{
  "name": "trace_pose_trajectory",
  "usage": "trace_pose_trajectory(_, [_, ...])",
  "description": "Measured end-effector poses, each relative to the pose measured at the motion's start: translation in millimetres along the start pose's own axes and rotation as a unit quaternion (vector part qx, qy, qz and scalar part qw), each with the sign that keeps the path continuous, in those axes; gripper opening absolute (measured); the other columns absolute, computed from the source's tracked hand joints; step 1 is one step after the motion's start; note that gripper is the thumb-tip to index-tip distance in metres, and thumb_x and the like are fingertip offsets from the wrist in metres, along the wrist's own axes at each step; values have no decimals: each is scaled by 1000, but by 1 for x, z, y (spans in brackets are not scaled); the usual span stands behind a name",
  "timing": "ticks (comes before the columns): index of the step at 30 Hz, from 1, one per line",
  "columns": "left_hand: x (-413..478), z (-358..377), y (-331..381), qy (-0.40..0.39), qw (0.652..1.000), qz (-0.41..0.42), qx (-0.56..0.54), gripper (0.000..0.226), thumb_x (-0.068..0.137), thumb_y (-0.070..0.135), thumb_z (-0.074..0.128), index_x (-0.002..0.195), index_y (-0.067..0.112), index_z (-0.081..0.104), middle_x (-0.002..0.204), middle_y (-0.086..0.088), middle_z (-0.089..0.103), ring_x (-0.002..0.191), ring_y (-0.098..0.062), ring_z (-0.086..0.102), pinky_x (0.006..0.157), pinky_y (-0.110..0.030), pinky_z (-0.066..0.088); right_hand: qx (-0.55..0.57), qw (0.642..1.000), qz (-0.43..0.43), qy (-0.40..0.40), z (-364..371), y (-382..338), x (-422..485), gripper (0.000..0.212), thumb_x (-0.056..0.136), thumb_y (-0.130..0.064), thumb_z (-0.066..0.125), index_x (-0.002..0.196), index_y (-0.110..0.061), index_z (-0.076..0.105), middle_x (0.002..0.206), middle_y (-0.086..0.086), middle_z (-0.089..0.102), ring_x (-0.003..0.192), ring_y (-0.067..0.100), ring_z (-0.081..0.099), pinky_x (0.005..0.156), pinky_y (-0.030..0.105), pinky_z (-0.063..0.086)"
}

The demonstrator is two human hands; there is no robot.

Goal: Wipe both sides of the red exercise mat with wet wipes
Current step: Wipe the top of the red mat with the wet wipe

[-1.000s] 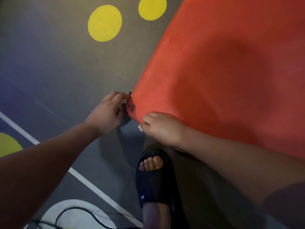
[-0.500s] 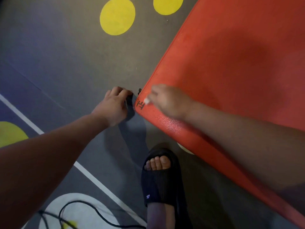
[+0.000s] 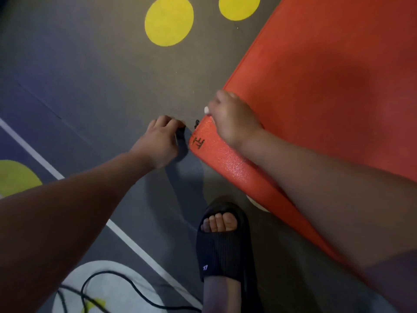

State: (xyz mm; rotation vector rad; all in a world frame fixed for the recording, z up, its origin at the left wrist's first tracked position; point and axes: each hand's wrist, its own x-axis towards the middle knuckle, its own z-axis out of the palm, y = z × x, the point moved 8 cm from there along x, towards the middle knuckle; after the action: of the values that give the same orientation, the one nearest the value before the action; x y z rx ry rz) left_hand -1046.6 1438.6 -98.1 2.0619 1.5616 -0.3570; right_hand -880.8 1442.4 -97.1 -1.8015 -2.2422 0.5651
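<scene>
1. Now, the red exercise mat (image 3: pixel 327 86) lies on the dark floor (image 3: pixel 79 75) and fills the upper right of the view. Its near corner, which bears a black mark, points toward the person.
2. The right hand (image 3: pixel 232 119) rests on the mat's left edge just above that corner. Its fingers curl round a wet wipe (image 3: pixel 206 110), of which only a small white bit shows.
3. The left hand (image 3: pixel 160 141) is just beside the corner, apart from the mat. Its fingers are curled, and I cannot tell whether they hold anything.
4. A foot in a black sandal (image 3: pixel 222 245) stands below the corner.
5. A black cable (image 3: pixel 117 285) lies at lower left, and yellow circles (image 3: pixel 169 20) mark the floor.
</scene>
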Motion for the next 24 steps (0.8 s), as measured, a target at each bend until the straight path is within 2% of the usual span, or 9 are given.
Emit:
trace_pose_trajectory(2, [1, -4, -2, 1, 1000, -5, -14, 74, 75, 37, 24, 136, 13, 57, 134, -16, 51, 126, -40, 45, 110, -46, 39, -8, 1000, 22, 1, 2, -11, -4, 23, 97, -15, 43, 104, -6, 62, 105, 16, 54, 100, 38, 54, 73, 41, 42])
trace_pose_trajectory(7, [0, -7, 4, 21, 999, -25, -32, 68, 79, 34, 29, 135, 7, 58, 127, -22, 55, 124, -43, 48, 110, -41, 38, 30, 970, -199, -135, 28, -74, -74, 20, 99, -22, 51, 107, -5, 60, 107, 12, 55, 101, 32, 54, 74, 39, 46])
trace_pose_trajectory(10, [4, -9, 18, 24, 998, 0, -51, 79, 75, 47, 23, 132, 6, 59, 126, -21, 57, 122, -42, 52, 108, -45, 43, 15, 984, -170, -43, 6, -22, -59, 31, 97, -26, 42, 89, -2, 60, 87, 16, 53, 81, 36, 55, 61, 43, 48])
trace_pose_trajectory(12, [8, -11, 23, 24, 998, -8, -57, 59, 85, 36, 37, 132, 8, 59, 128, -19, 56, 123, -41, 53, 107, -44, 44, 25, 996, -89, 2, -7, 11, -55, 40, 95, -28, 33, 89, -2, 63, 84, 17, 52, 79, 36, 54, 62, 47, 50])
trace_pose_trajectory(15, [19, -11, 30, 35, 997, -10, -64, 44, 89, 7, 53, 132, 11, 58, 128, -15, 56, 122, -37, 55, 106, -39, 45, 44, 985, -160, -43, -4, -16, -90, 39, 97, -33, 33, 96, -7, 63, 86, 11, 52, 80, 31, 53, 66, 41, 47])
trace_pose_trajectory(17, [27, -11, 38, 44, 997, 0, -69, 45, 88, 4, 56, 132, 11, 58, 126, -14, 56, 120, -34, 56, 104, -34, 44, 60, 975, -192, -92, -2, -29, -115, 26, 99, -37, 49, 90, -14, 57, 86, 1, 52, 82, 20, 49, 68, 35, 41])
trace_pose_trajectory(19, [32, -11, 50, 50, 996, 20, -67, 46, 86, 5, 57, 132, 10, 57, 126, -14, 56, 119, -32, 56, 102, -31, 43, 41, 972, -228, -47, -10, -14, -110, 19, 95, -31, 61, 85, -16, 57, 82, 1, 52, 78, 19, 49, 61, 34, 41])
trace_pose_trajectory(22, [30, -13, 74, 45, 996, 66, -46, 46, 86, 12, 56, 133, 11, 56, 125, -13, 55, 118, -31, 55, 102, -31, 42, -1, 987, -160, 22, -32, 49, -68, 29, 94, -29, 46, 95, -7, 65, 86, 16, 55, 78, 35, 56, 60, 41, 48])
trace_pose_trajectory(24, [27, -14, 89, 41, 993, 100, -38, 51, 82, 26, 48, 131, 12, 57, 122, -12, 55, 116, -31, 55, 102, -33, 44, -14, 994, -20, 103, -63, 108, -46, 41, 90, -27, 37, 100, -3, 68, 91, 23, 55, 84, 42, 58, 68, 44, 49])
